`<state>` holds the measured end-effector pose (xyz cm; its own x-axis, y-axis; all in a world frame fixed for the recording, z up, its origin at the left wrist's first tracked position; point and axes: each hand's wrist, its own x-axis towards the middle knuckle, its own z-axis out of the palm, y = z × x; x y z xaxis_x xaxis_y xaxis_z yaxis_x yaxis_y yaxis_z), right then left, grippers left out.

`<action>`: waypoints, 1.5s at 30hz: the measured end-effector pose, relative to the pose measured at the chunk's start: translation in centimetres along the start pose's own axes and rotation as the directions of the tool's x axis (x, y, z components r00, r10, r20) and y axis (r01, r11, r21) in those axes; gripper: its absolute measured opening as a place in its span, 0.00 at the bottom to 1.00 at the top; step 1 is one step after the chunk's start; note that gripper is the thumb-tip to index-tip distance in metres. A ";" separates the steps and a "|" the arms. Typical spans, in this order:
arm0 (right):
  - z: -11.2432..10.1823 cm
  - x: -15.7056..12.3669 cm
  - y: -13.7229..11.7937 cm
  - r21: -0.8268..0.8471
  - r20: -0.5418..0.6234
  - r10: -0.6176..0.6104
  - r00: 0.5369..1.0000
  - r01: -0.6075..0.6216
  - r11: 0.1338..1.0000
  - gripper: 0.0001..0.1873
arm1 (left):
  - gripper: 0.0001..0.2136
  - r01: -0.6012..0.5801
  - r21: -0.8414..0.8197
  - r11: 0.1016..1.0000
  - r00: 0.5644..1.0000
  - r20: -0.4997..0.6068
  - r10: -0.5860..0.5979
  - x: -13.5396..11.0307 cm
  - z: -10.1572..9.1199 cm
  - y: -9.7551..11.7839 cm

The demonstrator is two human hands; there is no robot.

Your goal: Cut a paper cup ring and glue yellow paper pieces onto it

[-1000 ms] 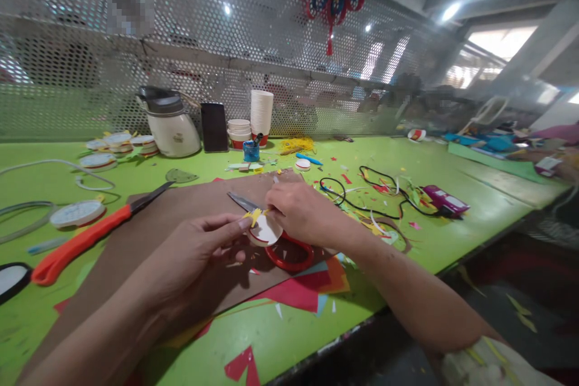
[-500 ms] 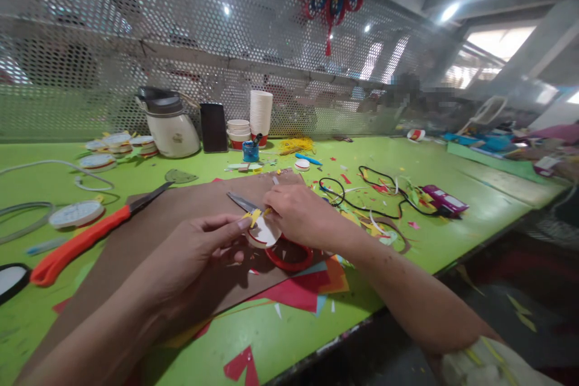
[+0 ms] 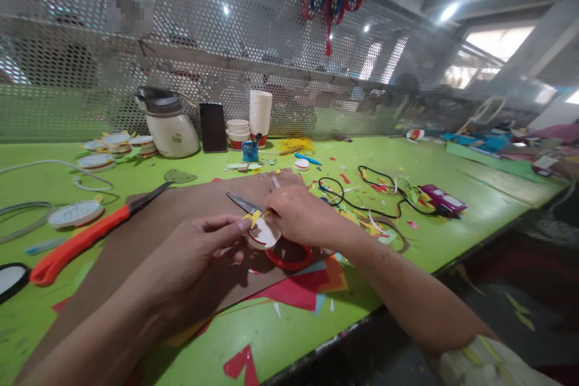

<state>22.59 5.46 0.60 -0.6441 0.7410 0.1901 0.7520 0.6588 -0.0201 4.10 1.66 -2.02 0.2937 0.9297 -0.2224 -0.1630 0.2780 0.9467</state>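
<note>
Over a brown cardboard sheet (image 3: 181, 211) my left hand (image 3: 199, 253) pinches a white round disc with a red edge (image 3: 265, 234) and small yellow paper bits (image 3: 254, 216). My right hand (image 3: 298, 214) is closed, its fingertips pinched on the yellow bits at the top of the disc. Red-handled scissors (image 3: 289, 256) lie under my right hand, their blades (image 3: 242, 201) pointing left and away.
A large orange-handled knife (image 3: 85, 235) lies left on the green table (image 3: 452, 229). Cut paper scraps (image 3: 298, 289) lie at the front edge. A kettle (image 3: 169, 123), a phone (image 3: 213, 126) and stacked paper cups (image 3: 260, 111) stand at the back. A black cable (image 3: 362, 193) and a purple tool (image 3: 443, 200) lie right.
My hands have barely moved. The right hand has shifted slightly on the yellow bits at the disc.
</note>
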 end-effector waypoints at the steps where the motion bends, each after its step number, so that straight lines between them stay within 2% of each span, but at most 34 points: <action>1: 0.0 0.0 0.0 0.014 0.003 0.010 1.000 -0.010 1.000 0.08 | 0.08 0.010 -0.006 1.000 1.000 0.003 -0.010 0.0 0.0 0.0; 7: -0.2 0.1 0.2 0.120 0.026 0.076 0.997 -0.079 0.990 0.09 | 0.08 0.067 -0.034 0.997 0.998 0.009 -0.066 -0.3 0.1 0.3; 13: -0.5 0.2 0.4 0.246 0.067 0.143 0.987 -0.155 0.957 0.07 | 0.08 0.063 -0.043 0.997 0.998 0.019 -0.062 -0.2 0.0 0.2; 17: -0.3 0.6 0.7 0.331 0.103 0.186 0.977 -0.210 0.920 0.06 | 0.08 0.052 -0.010 0.999 0.999 0.007 -0.052 -0.1 -0.2 0.3; 22: 0.0 0.8 1.2 0.426 0.154 0.200 0.968 -0.248 0.870 0.05 | 0.07 0.069 -0.056 0.996 0.997 0.026 -0.068 -0.2 -0.1 0.2; 31: -1.3 0.3 1.0 0.544 0.240 0.220 0.946 -0.318 0.776 0.09 | 0.07 0.077 -0.086 0.993 0.996 0.046 -0.073 0.0 -0.4 0.2; 35: -1.4 0.2 1.2 0.529 0.234 0.228 0.945 -0.321 0.786 0.07 | 0.06 0.075 -0.053 0.996 0.997 0.039 -0.073 -0.2 -0.3 0.4; 39: -1.2 0.2 1.1 0.479 0.204 0.223 0.953 -0.296 0.827 0.06 | 0.06 0.093 -0.094 0.991 0.994 0.063 -0.088 -0.2 -0.2 0.4; 45: -1.0 0.3 1.1 0.396 0.188 0.162 0.969 -0.225 0.890 0.06 | 0.07 0.117 -0.121 0.986 0.991 0.076 -0.109 0.1 -0.3 -0.1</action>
<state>23.35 6.23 1.63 -0.5286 0.8489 -0.0034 0.7589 0.4708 -0.4499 3.83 1.76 -2.18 0.3801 0.8730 -0.3057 -0.2402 0.4123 0.8788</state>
